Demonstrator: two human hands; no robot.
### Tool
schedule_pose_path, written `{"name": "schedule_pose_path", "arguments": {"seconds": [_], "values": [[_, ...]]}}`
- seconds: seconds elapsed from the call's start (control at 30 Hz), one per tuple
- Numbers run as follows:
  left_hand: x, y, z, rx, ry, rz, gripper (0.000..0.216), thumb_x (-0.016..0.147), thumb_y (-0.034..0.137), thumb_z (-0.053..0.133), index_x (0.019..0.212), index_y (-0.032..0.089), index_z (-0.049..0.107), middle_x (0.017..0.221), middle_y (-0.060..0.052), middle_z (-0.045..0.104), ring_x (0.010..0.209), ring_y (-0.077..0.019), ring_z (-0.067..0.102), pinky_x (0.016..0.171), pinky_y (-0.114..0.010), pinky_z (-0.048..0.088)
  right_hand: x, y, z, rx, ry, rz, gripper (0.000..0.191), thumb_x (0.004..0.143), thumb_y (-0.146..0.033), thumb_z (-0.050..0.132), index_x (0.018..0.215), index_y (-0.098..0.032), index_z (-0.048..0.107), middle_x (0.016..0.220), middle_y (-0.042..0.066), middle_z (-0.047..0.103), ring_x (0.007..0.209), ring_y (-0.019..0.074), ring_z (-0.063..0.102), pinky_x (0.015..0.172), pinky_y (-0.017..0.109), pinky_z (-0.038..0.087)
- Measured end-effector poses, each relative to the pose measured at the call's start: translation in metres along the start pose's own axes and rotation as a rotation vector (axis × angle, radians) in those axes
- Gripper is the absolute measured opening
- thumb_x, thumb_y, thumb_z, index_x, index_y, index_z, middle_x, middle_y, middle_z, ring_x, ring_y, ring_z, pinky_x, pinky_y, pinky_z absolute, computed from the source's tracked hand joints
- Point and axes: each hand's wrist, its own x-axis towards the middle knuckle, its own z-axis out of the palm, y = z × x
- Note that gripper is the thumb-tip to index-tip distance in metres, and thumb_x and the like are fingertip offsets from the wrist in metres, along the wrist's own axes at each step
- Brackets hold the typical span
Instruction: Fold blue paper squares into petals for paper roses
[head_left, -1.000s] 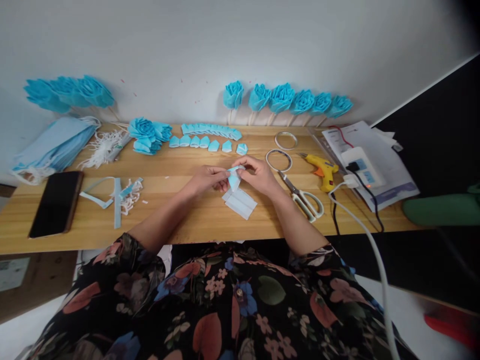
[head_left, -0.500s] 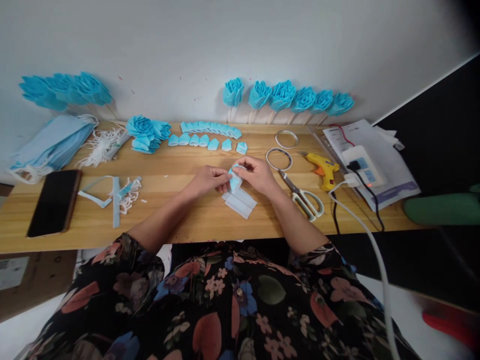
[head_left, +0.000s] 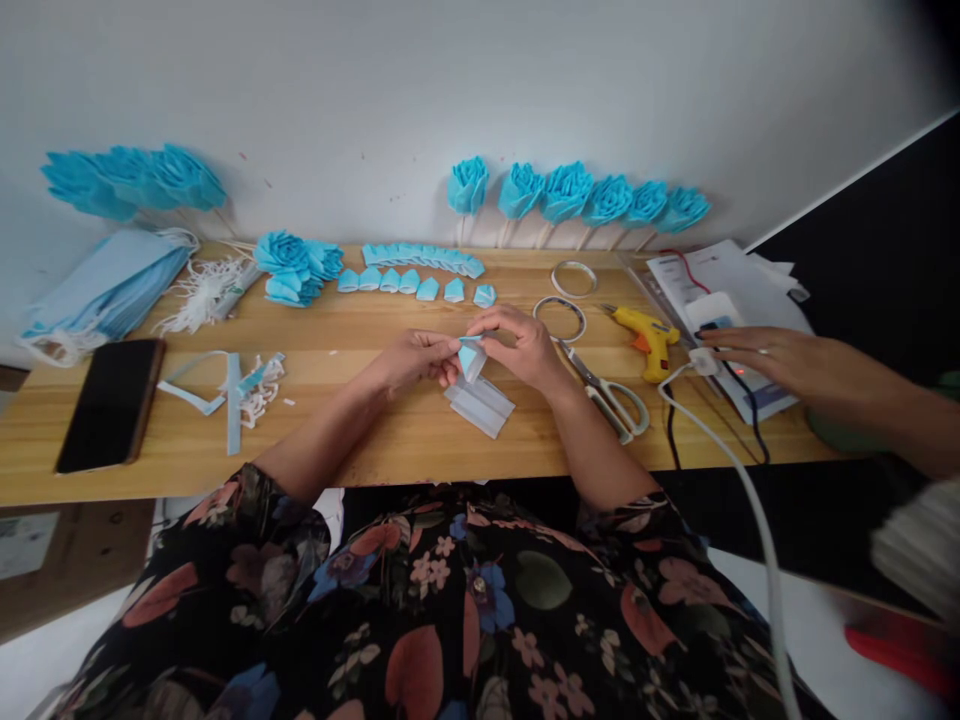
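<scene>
Cloth (head_left: 469, 361), folded blue and white, is held between left hand (head_left: 414, 362) and right hand (head_left: 521, 350), both pinching its upper part, its long axis pointing toward the surface's (head_left: 420, 450) front edge, neither hand clearly nearer.

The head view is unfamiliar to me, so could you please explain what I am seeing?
There is no machine here: one camera, worn on a person's head, looks forward and down at the work. The bare left hand and right hand hold a small folded blue-and-white piece above a pale sheet. On the wooden table lie a smartphone, face masks, scissors and a yellow glue gun; blue artificial flowers stand along the wall. At the right, another person's hand is by the power strip.
</scene>
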Motion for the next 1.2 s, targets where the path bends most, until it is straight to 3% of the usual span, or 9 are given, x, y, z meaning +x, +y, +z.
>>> {"name": "schedule_pose_path", "arguments": {"seconds": [0.3,0.53,0.67,0.77,0.87,0.97,1.2], "values": [[0.002,-0.001,-0.002,-0.003,0.012,0.007,0.036,0.085,0.042,0.075,0.071,0.01,0.069,0.061,-0.005,0.068,0.054,-0.0104,0.063,0.053,-0.021,0.049,-0.001,0.007,0.002,-0.063,0.003,-0.08,0.021,0.086,-0.008,0.062,0.091,-0.026,0.072,0.099,0.0,0.074,0.098,0.0172,0.068,0.093,0.037,0.052],[0.0,0.001,0.001,-0.004,0.058,-0.005,0.031,0.082,0.039,0.077,0.07,0.011,0.07,0.059,-0.005,0.069,0.051,-0.0105,0.062,0.052,-0.021,0.049,-0.001,0.003,0.002,-0.046,-0.017,-0.014,0.02,0.087,-0.012,0.06,0.09,-0.027,0.073,0.101,0.0,0.075,0.1,0.0183,0.067,0.097,0.039,0.051],[0.002,0.0,0.001,0.061,0.156,0.043,0.031,0.082,0.038,0.075,0.066,0.012,0.067,0.057,-0.005,0.068,0.049,-0.0103,0.061,0.052,-0.021,0.048,-0.001,-0.003,-0.002,0.201,-0.053,0.175,0.025,0.095,-0.025,0.053,0.113,-0.026,0.07,0.115,0.003,0.073,0.112,0.0199,0.066,0.097,0.038,0.051],[0.003,0.0,0.001,0.149,0.217,0.107,0.032,0.084,0.038,0.071,0.064,0.013,0.067,0.057,-0.005,0.067,0.05,-0.0099,0.059,0.053,-0.021,0.048,-0.002,-0.003,-0.001,0.39,-0.048,0.381,0.037,0.099,-0.047,0.048,0.125,-0.026,0.063,0.112,0.005,0.072,0.106,0.0199,0.067,0.086,0.034,0.055],[0.002,0.0,0.002,0.225,0.264,0.202,0.033,0.085,0.04,0.069,0.066,0.013,0.069,0.057,-0.002,0.065,0.052,-0.0094,0.057,0.054,-0.021,0.047,-0.002,0.0,0.004,0.473,-0.048,0.542,0.045,0.091,-0.063,0.057,0.107,-0.023,0.065,0.092,0.003,0.07,0.088,0.0177,0.067,0.069,0.028,0.055],[0.002,0.001,0.003,0.28,0.282,0.271,0.034,0.084,0.042,0.069,0.066,0.014,0.069,0.056,-0.001,0.062,0.053,-0.0091,0.055,0.055,-0.021,0.046,-0.001,-0.001,0.009,0.483,-0.082,0.58,0.046,0.083,-0.065,0.066,0.089,-0.02,0.064,0.081,0.002,0.066,0.077,0.0146,0.063,0.061,0.024,0.051],[0.004,-0.002,0.003,0.318,0.276,0.302,0.034,0.084,0.044,0.069,0.068,0.015,0.07,0.059,0.0,0.062,0.053,-0.0093,0.053,0.055,-0.022,0.045,-0.003,-0.001,0.016,0.423,-0.11,0.539,0.034,0.079,-0.05,0.075,0.091,-0.019,0.066,0.082,0.001,0.068,0.071,0.0128,0.06,0.058,0.024,0.048]]}}
